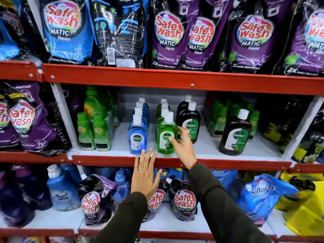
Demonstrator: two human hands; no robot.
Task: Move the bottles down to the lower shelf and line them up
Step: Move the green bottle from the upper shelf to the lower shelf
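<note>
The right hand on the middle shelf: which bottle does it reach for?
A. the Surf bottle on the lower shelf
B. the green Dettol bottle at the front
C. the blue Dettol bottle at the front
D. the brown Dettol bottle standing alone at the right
B: the right hand has its open fingers against the side of the front green Dettol bottle, not closed around it.

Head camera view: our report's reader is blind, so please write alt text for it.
A person's right hand reaches for a green bottle on a red-edged shop shelf, between blue and brown bottles. The left hand hovers open below.
</note>
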